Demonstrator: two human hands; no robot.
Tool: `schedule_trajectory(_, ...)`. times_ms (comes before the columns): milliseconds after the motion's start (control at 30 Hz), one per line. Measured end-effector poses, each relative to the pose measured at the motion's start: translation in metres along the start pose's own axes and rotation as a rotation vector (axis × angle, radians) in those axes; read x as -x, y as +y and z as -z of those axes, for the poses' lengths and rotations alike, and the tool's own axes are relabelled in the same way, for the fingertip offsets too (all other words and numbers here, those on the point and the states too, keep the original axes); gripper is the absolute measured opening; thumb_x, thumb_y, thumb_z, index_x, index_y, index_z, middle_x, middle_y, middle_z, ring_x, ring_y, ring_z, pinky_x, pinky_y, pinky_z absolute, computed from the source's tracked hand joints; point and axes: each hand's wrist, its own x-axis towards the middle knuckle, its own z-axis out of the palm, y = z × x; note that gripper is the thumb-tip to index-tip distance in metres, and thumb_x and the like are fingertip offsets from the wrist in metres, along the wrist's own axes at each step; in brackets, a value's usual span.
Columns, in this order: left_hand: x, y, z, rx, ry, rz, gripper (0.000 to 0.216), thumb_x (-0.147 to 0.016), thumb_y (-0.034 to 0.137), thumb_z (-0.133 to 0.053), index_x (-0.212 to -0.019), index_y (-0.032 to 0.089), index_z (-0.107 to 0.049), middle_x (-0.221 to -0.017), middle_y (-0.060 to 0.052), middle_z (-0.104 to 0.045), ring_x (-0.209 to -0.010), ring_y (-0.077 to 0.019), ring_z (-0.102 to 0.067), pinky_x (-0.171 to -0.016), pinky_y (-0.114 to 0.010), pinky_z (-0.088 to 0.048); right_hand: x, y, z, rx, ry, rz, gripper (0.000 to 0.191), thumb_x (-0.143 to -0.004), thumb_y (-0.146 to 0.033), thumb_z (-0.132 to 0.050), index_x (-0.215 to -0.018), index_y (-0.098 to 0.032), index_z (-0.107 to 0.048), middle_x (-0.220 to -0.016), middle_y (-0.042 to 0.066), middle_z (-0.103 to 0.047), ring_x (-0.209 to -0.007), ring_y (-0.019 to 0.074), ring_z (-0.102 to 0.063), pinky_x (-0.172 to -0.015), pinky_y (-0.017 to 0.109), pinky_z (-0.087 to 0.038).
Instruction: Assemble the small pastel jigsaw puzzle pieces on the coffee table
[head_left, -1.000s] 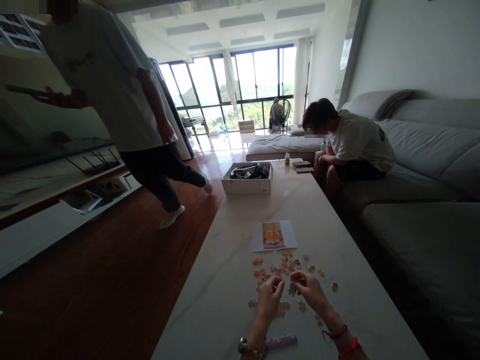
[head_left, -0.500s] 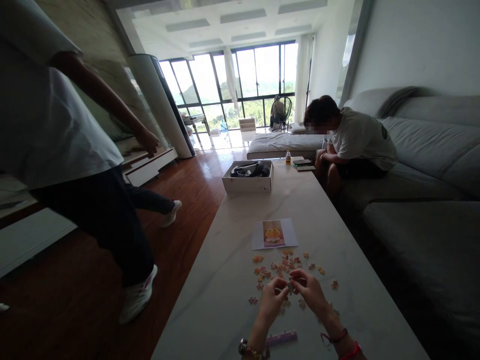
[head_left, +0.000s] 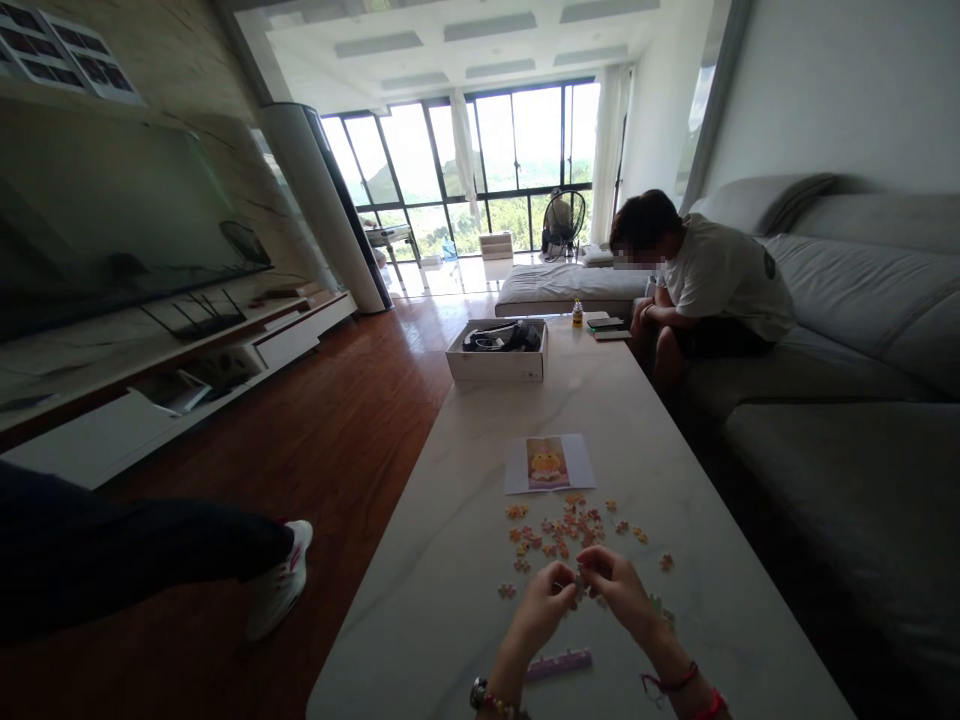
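My left hand [head_left: 546,603] and my right hand [head_left: 621,592] meet low over the table, thumbs and fingers pinched. Between the fingertips is a small greyish puzzle piece [head_left: 578,582], mostly covered; whether it is one piece or two joined I cannot tell. Just beyond my hands lie several loose orange, pink and yellow puzzle pieces [head_left: 574,525]. A few greenish pieces [head_left: 658,606] are partly hidden by my right wrist. Nearer to me, between my forearms, rests a purple strip [head_left: 559,663] with small knobs along its far edge. Behind the loose pieces is a paper with a printed picture [head_left: 549,464].
Farther along the marble-patterned table [head_left: 420,560] stands a white box [head_left: 496,368] with dark gear inside. A small bottle [head_left: 577,313] and phone-like slabs [head_left: 609,330] are at the far end. One person [head_left: 720,285] sits on the sofa; another person's leg [head_left: 150,555] shows left.
The walking person has moved left, mostly out of view, uncovering the television and cabinet. My hands stay together over the table, with only slight finger movement.
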Motion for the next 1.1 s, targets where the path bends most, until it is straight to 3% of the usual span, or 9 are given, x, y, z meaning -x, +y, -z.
schedule_trajectory(233, 0.007, -0.004, 0.001, -0.009, -0.018, 0.035, 0.009, -0.065, 0.023, -0.050, -0.068, 0.015, -0.049, -0.057, 0.004, -0.050, -0.054, -0.0075, -0.049, -0.048, -0.018, -0.033, 0.003, 0.003, 0.001, -0.048, 0.075, 0.018, 0.026, -0.062, -0.038, -0.060, -0.073, -0.015, -0.058, -0.062, 0.003, -0.058, -0.056, 0.0155, -0.055, -0.051, 0.027, -0.045)
schedule_trajectory(367, 0.007, -0.012, 0.004, 0.006, 0.035, 0.052, 0.013, -0.065, 0.027, -0.051, -0.070, 0.015, -0.049, -0.059, 0.003, -0.052, -0.053, -0.0083, -0.051, -0.043, -0.017, -0.031, 0.001, 0.009, 0.012, -0.051, 0.098, -0.001, 0.026, -0.061, -0.038, -0.059, -0.072, -0.015, -0.056, -0.065, 0.003, -0.059, -0.057, 0.0156, -0.056, -0.050, 0.027, -0.045)
schedule_trajectory(667, 0.043, -0.020, 0.014, 0.056, 0.118, 0.124, 0.013, -0.063, 0.021, -0.053, -0.073, 0.014, -0.051, -0.063, 0.001, -0.054, -0.059, -0.0083, -0.053, -0.048, -0.017, -0.037, 0.031, 0.019, 0.030, 0.015, 0.091, -0.222, 0.019, -0.056, -0.028, -0.055, -0.070, -0.016, -0.052, -0.063, 0.000, -0.056, -0.058, 0.0112, -0.054, -0.051, 0.023, -0.044)
schedule_trajectory(900, 0.051, -0.040, 0.002, 0.060, 0.125, 0.191, 0.019, -0.063, 0.028, -0.058, -0.073, 0.014, -0.052, -0.063, 0.001, -0.054, -0.057, -0.0078, -0.053, -0.048, -0.017, -0.038, 0.044, 0.032, 0.023, -0.030, 0.019, -0.264, 0.020, -0.058, -0.030, -0.056, -0.072, -0.016, -0.051, -0.063, -0.001, -0.055, -0.056, 0.0108, -0.054, -0.053, 0.026, -0.047)
schedule_trajectory(1100, 0.044, -0.037, 0.002, 0.068, 0.132, 0.179, 0.017, -0.064, 0.027, -0.058, -0.072, 0.013, -0.052, -0.064, 0.001, -0.054, -0.055, -0.0069, -0.053, -0.048, -0.016, -0.040, 0.043, 0.033, 0.018, -0.031, -0.008, -0.241, 0.020, -0.059, -0.029, -0.057, -0.073, -0.016, -0.052, -0.063, -0.002, -0.056, -0.056, 0.0108, -0.055, -0.053, 0.026, -0.048)
